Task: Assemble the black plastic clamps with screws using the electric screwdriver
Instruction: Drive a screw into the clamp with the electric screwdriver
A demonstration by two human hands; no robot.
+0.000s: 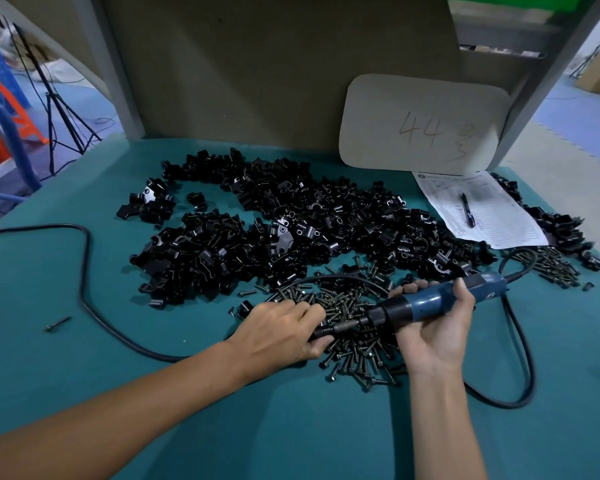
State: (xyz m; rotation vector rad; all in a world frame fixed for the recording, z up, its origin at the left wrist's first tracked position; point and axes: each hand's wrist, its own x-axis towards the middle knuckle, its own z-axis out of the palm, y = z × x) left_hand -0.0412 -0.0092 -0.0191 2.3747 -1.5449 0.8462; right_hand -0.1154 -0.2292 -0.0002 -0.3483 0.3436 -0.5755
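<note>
Clamps [274, 230] lie heaped on the worktop [84, 393] behind the screws [354, 344]. Right hand [433, 327] wraps its grip round the screwdriver [430, 303]; left hand [281, 329] pinches a dark part [321, 333] at the bit [343, 325]. Best keep the bit square before triggering.

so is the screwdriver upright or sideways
Sideways: the right hand grips the electric screwdriver nearly level, bit against a black clamp pinched in the left hand.
</note>
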